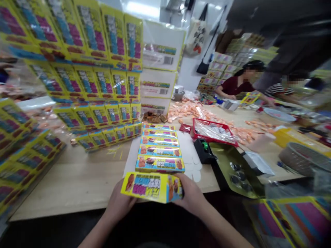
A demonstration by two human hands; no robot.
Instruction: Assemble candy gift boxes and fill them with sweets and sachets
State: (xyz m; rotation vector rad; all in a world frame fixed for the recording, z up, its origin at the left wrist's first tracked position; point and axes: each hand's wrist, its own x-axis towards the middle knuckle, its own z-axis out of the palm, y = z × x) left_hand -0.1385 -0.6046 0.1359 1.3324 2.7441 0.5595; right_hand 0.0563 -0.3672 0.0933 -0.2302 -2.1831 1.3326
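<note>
A small yellow printed box (147, 187) is held between both hands above the table's front edge. My left hand (119, 199) grips its left end, fingers partly hidden behind and under it. On the opposite end, my right hand (191, 194) is closed around the box, thumb along the top corner. Just beyond it, a row of similar boxes (159, 164) lies side by side on white cardboard (187, 146), their narrow printed sides facing up.
Tall stacks of wrapped yellow boxes (95, 82) rise at the left. A red basket (214, 132) of clear wrappers, a black tape dispenser (204, 151) and an olive bin (232, 168) stand right. Orange packets (186, 110) spread behind. Two people (240, 81) sit at the far right.
</note>
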